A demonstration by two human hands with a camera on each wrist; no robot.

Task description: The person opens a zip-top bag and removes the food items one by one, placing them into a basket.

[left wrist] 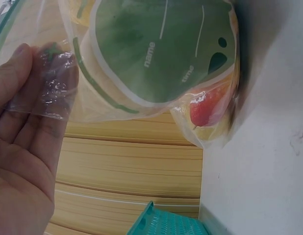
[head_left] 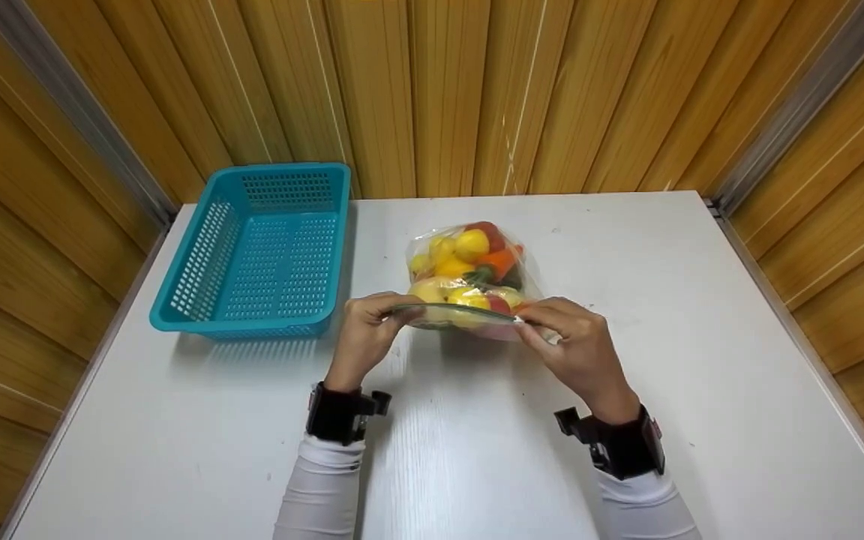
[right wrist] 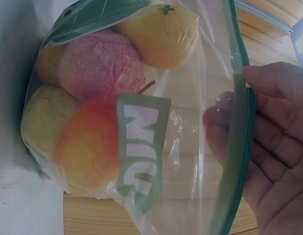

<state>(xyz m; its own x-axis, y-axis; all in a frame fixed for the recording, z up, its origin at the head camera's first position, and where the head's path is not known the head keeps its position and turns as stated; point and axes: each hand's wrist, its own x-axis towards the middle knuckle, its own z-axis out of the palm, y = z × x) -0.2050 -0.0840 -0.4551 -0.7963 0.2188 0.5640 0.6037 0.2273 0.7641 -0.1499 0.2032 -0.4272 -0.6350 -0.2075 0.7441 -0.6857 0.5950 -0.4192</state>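
Observation:
A clear zip bag (head_left: 432,289) full of fruit and vegetables stands on the table, its green-edged mouth towards me. My left hand (head_left: 368,334) pinches the mouth's left end between thumb and fingers. At the other end, my right hand (head_left: 574,349) pinches the green zip strip (right wrist: 247,147), where a small white piece (head_left: 518,320) shows by the thumb. Yellow fruit (head_left: 471,244), a red one (head_left: 486,231) and an orange piece (head_left: 503,261) show through the plastic. In the right wrist view lie a pink ball-like fruit (right wrist: 100,63) and a red-yellow one (right wrist: 90,147). A green label (left wrist: 161,54) covers one side.
A blue-green plastic basket (head_left: 289,247) with perforated walls stands left of the bag, with nothing visible inside. The white table (head_left: 664,300) meets wood-patterned panels (head_left: 447,97) at the back, and similar panels rise on both sides.

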